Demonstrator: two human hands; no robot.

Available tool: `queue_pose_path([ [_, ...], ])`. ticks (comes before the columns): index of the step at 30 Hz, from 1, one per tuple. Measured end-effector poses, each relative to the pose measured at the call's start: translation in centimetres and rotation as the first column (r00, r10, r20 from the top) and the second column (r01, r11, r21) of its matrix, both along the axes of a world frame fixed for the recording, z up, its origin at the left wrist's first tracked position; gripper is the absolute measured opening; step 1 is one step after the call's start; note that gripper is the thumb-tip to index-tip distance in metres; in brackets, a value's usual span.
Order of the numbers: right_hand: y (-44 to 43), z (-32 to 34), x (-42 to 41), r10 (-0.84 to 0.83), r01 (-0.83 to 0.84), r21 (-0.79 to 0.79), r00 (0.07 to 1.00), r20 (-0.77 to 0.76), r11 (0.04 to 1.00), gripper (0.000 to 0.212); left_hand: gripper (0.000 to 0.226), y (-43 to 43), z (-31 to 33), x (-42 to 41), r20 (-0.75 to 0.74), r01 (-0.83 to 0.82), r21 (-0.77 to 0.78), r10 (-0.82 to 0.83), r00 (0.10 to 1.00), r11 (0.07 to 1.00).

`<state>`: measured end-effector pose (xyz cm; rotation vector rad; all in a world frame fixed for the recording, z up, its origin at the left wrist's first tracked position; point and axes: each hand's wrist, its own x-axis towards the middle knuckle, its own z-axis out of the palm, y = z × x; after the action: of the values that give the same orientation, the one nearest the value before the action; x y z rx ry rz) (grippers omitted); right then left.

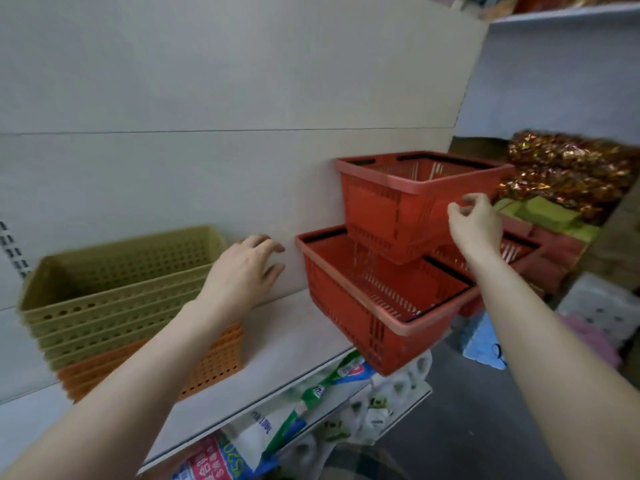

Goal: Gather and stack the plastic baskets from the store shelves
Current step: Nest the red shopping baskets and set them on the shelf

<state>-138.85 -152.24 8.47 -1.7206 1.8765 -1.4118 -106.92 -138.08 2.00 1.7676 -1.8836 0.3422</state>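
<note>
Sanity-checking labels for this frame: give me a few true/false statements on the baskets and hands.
1. The upper red basket sits tilted on the lower red basket. True.
2. The left hand grips a green basket. False: it hovers open, touching nothing.
3. The green baskets are nested on top of orange baskets. True.
4. The right hand holds a black handle. False: its fingers are open beside the upper red basket.

We see a tilted red basket (415, 199) atop another red basket (377, 299), right of the nested green-and-orange stack (128, 306).
</note>
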Motion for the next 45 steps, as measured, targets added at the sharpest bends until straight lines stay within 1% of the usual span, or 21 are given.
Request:
queue_pose_path([
  [3,-4.0,-0.7,-2.7,0.048,-0.079,0.138,0.975,0.218,0.987,0.058,0.034,-4.6,0.2,-5.2,0.002,0.046,0.011,-0.046,0.999,0.999],
  [7,-15.1,-3.3,-6.6,0.104,-0.225,0.184,0.856,0.507,0.957,0.093,0.05,-11.2,0.6,-11.8,-0.056,0.038,-0.042,-0.04,0.998,0.998],
  [9,-16.4,-2.0,-7.1,0.122,-0.3,0.206,0.791,0.599,0.931,0.106,0.058,-14.6,1.4,-14.7,-0.085,0.027,-0.091,-0.034,0.996,0.996],
  [11,-16.3,-0.4,-7.4,0.141,-0.376,0.242,0.751,0.645,0.894,0.105,0.064,-18.1,2.1,-17.0,-0.067,0.035,-0.131,-0.044,0.997,0.991],
  [13,-17.1,0.3,-7.5,0.155,-0.454,0.268,0.7,0.697,0.85,0.095,0.064,-21.0,2.9,-18.8,-0.081,0.025,-0.129,-0.036,0.996,0.991],
  [16,-18.7,0.7,-8.1,0.165,-0.543,0.291,0.641,0.75,0.788,0.088,0.045,-22.4,4.0,-20.3,-0.095,0.015,-0.179,-0.033,0.995,0.984],
  [19,-19.6,0.6,-8.5,0.143,-0.605,0.298,0.571,0.808,0.738,0.096,0.031,-20.7,3.7,-21.2,-0.003,0.117,-0.232,-0.121,0.993,0.966],
  [21,-19.6,0.0,-8.8,0.146,-0.6,0.3,0.58,0.801,0.741,0.092,0.031,-18.9,2.4,-22.0,0.037,0.177,-0.194,-0.173,0.984,0.965],
  [24,-18.5,-0.8,-9.2,0.135,-0.487,0.292,0.667,0.733,0.823,0.061,0.033,-16.5,-0.1,-23.2,0.07,0.25,-0.138,-0.243,0.968,0.958],
  [26,-18.1,-1.8,-9.6,0.138,-0.412,0.24,0.702,0.699,0.879,0.061,0.036,-15.4,-1.4,-23.2,0.038,0.262,-0.17,-0.259,0.965,0.95],
  [28,-19.1,-3.3,-10.0,0.119,-0.332,0.216,0.751,0.649,0.918,0.071,0.052,-14.7,-2.6,-22.5,-0.125,0.113,-0.232,-0.145,0.981,0.966],
  [29,-18.6,-3.1,-10.2,0.127,-0.318,0.21,0.777,0.617,0.924,0.069,0.067,-14.5,-3.0,-22.1,-0.258,-0.005,-0.202,-0.048,0.965,0.979],
  [30,-17.7,-2.7,-10.2,0.141,-0.305,0.192,0.8,0.584,0.933,0.06,0.082,-14.3,-3.6,-21.7,-0.38,-0.103,-0.113,0.052,0.923,0.988],
  [32,-16.2,-1.7,-10.1,0.191,-0.286,0.126,0.849,0.492,0.95,0.04,0.103,-13.6,-4.9,-21.4,-0.467,-0.169,0.059,0.177,0.866,0.984],
  [33,-16.0,-1.5,-10.0,0.215,-0.281,0.083,0.865,0.454,0.956,0.036,0.104,-13.2,-5.4,-21.5,-0.467,-0.17,0.061,0.179,0.866,0.983],
  [35,-16.1,-0.8,-10.1,0.234,-0.265,0.012,0.87,0.434,0.964,0.034,0.097,-12.1,-5.0,-21.5,-0.541,-0.202,-0.028,0.155,0.827,0.979],
  [37,-17.1,-0.2,-10.6,0.258,-0.288,0.0,0.856,0.448,0.958,0.028,0.087,-11.1,-3.7,-20.9,-0.64,-0.322,-0.107,0.183,0.746,0.941],
  [39,-17.7,0.6,-11.4,0.301,-0.357,0.024,0.822,0.483,0.934,0.016,0.077,-10.5,-1.8,-19.7,-0.748,-0.399,-0.119,0.182,0.638,0.909],
  [41,-17.1,1.6,-11.9,0.368,-0.456,0.053,0.777,0.511,0.889,0.014,0.059,-10.1,0.6,-18.5,-0.884,-0.321,-0.105,0.06,0.464,0.941],
  [43,-17.0,1.8,-12.1,0.428,-0.544,0.096,0.747,0.509,0.834,0.02,0.047,-10.2,2.5,-18.0,-0.95,-0.15,-0.093,-0.042,0.311,0.984],
  [45,-17.3,1.5,-12.0,0.476,-0.6,0.135,0.734,0.484,0.789,0.019,0.034,-10.2,3.5,-18.2,-0.968,-0.044,-0.044,-0.032,0.247,0.998],
])
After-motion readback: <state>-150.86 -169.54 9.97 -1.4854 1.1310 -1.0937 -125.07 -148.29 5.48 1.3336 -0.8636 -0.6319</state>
